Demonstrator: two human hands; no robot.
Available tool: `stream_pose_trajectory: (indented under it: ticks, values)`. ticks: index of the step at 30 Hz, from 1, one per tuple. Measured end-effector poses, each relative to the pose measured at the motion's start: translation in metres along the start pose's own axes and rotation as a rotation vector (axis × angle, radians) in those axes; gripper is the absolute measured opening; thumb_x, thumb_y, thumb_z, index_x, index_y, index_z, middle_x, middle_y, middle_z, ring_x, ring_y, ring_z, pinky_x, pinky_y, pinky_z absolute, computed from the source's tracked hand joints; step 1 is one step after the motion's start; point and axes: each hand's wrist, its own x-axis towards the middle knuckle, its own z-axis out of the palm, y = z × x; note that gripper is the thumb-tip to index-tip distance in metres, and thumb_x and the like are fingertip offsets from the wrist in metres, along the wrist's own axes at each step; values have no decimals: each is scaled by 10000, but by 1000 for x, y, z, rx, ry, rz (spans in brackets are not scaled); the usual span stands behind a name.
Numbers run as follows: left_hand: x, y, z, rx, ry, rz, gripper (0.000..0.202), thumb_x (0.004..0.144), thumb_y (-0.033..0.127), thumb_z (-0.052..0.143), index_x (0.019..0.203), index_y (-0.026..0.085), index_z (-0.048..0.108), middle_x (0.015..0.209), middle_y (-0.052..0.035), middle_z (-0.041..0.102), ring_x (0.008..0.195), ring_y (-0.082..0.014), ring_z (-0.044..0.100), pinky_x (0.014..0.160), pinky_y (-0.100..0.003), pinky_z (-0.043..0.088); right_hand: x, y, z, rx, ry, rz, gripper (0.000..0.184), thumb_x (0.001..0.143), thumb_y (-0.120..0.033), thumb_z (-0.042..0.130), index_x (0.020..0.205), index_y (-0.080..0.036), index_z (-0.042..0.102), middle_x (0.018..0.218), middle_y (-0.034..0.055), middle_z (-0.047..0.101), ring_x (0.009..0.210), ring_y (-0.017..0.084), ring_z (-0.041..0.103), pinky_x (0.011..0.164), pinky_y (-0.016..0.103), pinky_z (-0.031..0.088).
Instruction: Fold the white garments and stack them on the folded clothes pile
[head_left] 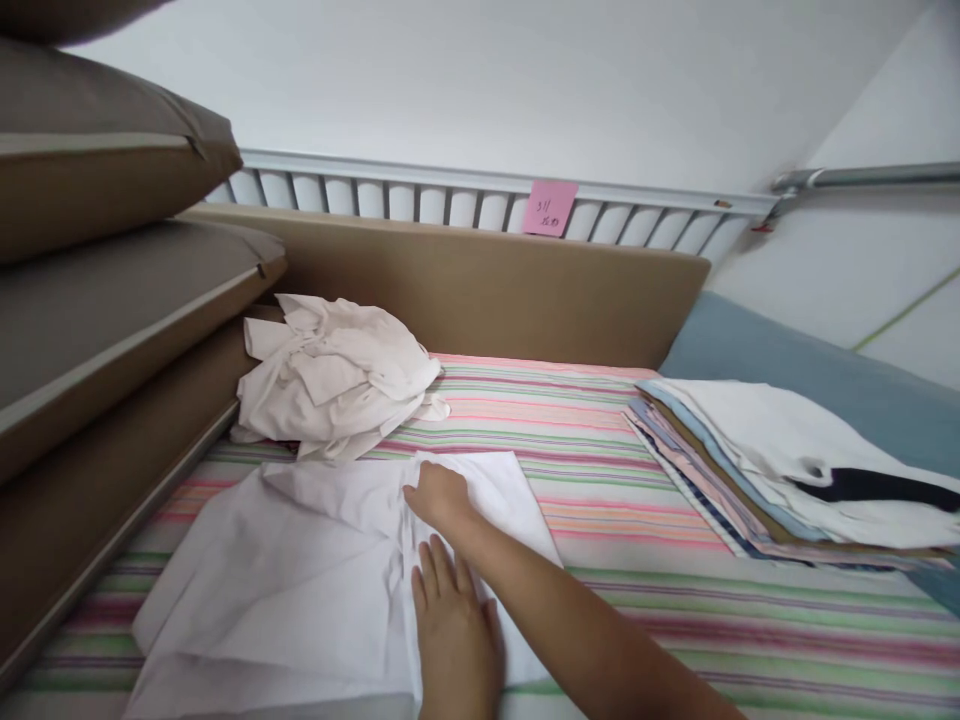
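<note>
Since the white cloth [277,590] looks light, soft and crease-prone, take its edges; your left hand [457,640] lies flat, fingers [443,572] extended; right hand [441,496] curled, can't tell if pinching.

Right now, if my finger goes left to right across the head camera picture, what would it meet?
Stacked cushions, crumpled off-white cloth, left hand, pink note, stack of folded clothes.
</note>
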Motion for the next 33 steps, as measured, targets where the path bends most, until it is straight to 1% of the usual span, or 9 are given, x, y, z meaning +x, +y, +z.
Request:
stream_pose_trajectory:
  ticks: [4,9,13,16,18,20,23,29,33]
  values:
    - [-1,-3,4,-33,8,18,567,759,207,465,1313,100,406,1380,-193,384,1314,-360,245,1050,-493,260,6,-17,1,-27,-93,97,324,692,-206,550,1005,-151,607,1005,127,664,931,253,625,718,318,489]
    - [-1,-3,8,-52,27,35,526,774,202,455,1296,140,442,1358,-178,421,1307,-381,249,1041,-522,257,9,-27,1,-37,-112,121,251,670,-173,562,906,-164,648,973,141,675,939,269,626,724,344,497]
    - [-2,0,3,-87,-3,19,526,775,188,446,1297,126,437,1383,-198,374,1318,-368,233,1056,-507,247,17,-26,3,8,-138,143,192,631,-132,579,806,-157,654,961,156,674,955,291,618,713,352,499]
    - [-3,2,-5,-120,-63,1,578,748,210,480,1309,89,410,1412,-228,299,1325,-375,202,1068,-510,223,25,-16,1,93,-197,158,64,626,-120,560,638,-136,620,781,151,686,784,267,657,630,325,503]
    - [-3,2,-10,-149,-93,13,591,742,234,491,1306,77,410,1422,-233,271,1331,-376,181,1075,-511,210,28,-8,-2,181,-249,170,109,642,-135,538,537,-135,568,606,113,650,588,209,638,530,286,486]
    - [-2,2,-13,-175,-88,46,578,753,242,480,1305,84,414,1430,-212,270,1338,-361,169,1082,-505,205,26,-2,-5,289,-273,164,159,670,-164,516,513,-144,531,498,52,591,451,137,568,450,235,446]
    - [2,1,-14,-193,-24,84,544,773,234,457,1300,102,423,1435,-169,291,1344,-335,172,1087,-488,217,19,2,-10,450,-263,128,160,696,-188,501,539,-158,502,435,-19,514,379,75,477,392,179,381]
    - [18,-9,-31,-175,76,17,452,817,188,375,1245,81,470,1360,-143,425,1289,-297,314,1053,-444,276,7,5,-9,691,-258,96,161,706,-142,474,547,-163,457,437,-50,479,361,51,425,342,158,297]
    - [30,-28,-53,-146,30,-143,376,832,178,351,1159,90,513,1183,-140,555,1083,-252,502,889,-364,391,6,11,-4,800,-282,85,172,712,-134,478,543,-156,452,437,-42,483,359,49,426,330,156,275]
